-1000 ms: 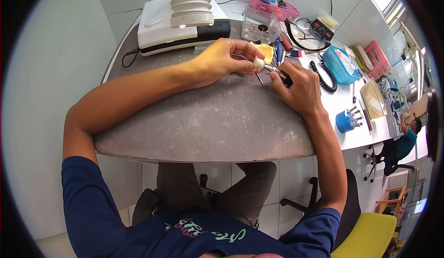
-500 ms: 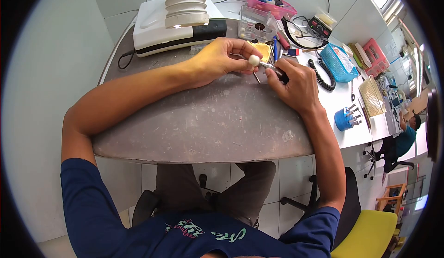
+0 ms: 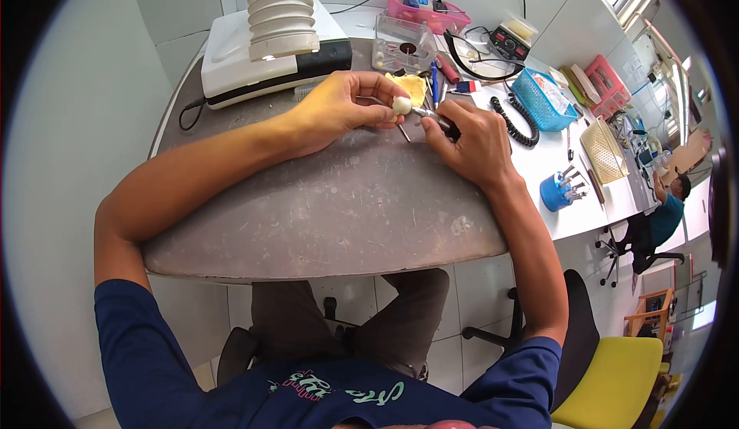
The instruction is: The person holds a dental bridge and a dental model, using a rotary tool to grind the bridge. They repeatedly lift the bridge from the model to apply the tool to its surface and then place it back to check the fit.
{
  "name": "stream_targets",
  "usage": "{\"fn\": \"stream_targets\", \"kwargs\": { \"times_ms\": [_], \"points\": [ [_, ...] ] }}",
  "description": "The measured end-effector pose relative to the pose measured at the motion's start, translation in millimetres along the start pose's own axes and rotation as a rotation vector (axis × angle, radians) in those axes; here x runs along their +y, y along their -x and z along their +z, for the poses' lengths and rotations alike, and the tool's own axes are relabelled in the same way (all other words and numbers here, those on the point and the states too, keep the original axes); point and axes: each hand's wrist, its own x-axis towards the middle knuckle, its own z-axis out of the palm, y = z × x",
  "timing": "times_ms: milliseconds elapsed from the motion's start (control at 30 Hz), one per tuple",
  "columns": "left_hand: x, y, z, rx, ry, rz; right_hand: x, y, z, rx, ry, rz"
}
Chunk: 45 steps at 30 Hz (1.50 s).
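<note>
Between the fingertips of my left hand is a small whitish rounded piece. My right hand is wrapped round a dark and silver handpiece, whose thin tip points left and meets the white piece or stops just beside it. Both hands are above the far part of the grey worktop. A thin metal rod lies just below the white piece. Behind the fingers is a yellow crumpled sheet or dish.
A white machine stands under a ribbed hose. Right of my hands are a coiled black cord, a blue basket, a blue bur holder and a cream basket. Another person sits far right.
The whole view has shifted, so the desk and both hands appear slightly further left. Both hands keep nearly the same grip on the white piece and the handpiece.
</note>
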Motion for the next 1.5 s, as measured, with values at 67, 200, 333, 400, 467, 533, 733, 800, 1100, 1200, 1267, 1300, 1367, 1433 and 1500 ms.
{"fn": "stream_targets", "kwargs": {
  "times_ms": [67, 200, 333, 400, 467, 533, 733, 800, 1100, 1200, 1267, 1300, 1367, 1433, 1500],
  "points": [
    [0.9, -0.4, 0.0, -0.005, -0.001, 0.006, -0.5, -1.5, 2.2, 0.025, -0.007, -0.013],
    [2.0, -2.5, 0.7, -0.008, 0.004, -0.012, -2.8, -2.4, 0.8, 0.020, -0.008, -0.046],
    [0.0, 0.2, 0.0, 0.005, 0.020, 0.009, 0.6, -0.9, 3.1, 0.013, -0.022, -0.022],
    [0.0, -1.8, -0.5, 0.000, 0.001, 0.005, 0.7, -1.1, 1.1, 0.012, -0.012, -0.003],
    [-0.5, -2.7, 0.7, -0.014, -0.017, -0.008, -3.5, -4.7, 1.4, 0.014, -0.011, -0.022],
    [0.5, -0.9, -0.4, -0.001, 0.017, -0.011, -3.0, -1.5, 1.6, 0.023, -0.013, -0.026],
    [2.1, -1.3, 2.8, 0.041, 0.050, -0.020, -0.2, -1.6, 1.1, 0.013, 0.000, -0.013],
    [0.4, -2.0, 2.3, 0.033, 0.044, -0.025, -1.7, -1.9, 2.0, 0.016, 0.008, -0.031],
    [0.6, -2.4, 2.9, 0.032, 0.054, -0.015, -0.7, -1.8, 3.0, 0.033, -0.006, -0.024],
    [3.2, 1.6, 2.4, 0.047, 0.031, -0.012, 3.0, 0.6, 0.8, 0.010, -0.006, -0.007],
    [4.3, 2.1, 4.6, 0.059, 0.060, -0.013, 2.0, -1.6, 1.3, 0.013, -0.009, -0.012],
    [3.6, 1.4, 4.4, 0.057, 0.063, -0.013, 1.5, -1.0, 0.8, 0.014, -0.008, -0.009],
    [1.5, -1.9, 2.7, 0.037, 0.051, -0.011, -1.3, -3.2, 1.4, 0.011, -0.001, -0.009],
    [0.1, -2.5, -0.3, 0.010, 0.022, -0.011, -2.1, -1.9, 1.0, 0.011, 0.000, -0.010],
    [-0.5, -0.9, -2.3, -0.010, -0.009, -0.010, -1.1, -0.9, 0.2, 0.023, -0.022, -0.015]
  ]
}}
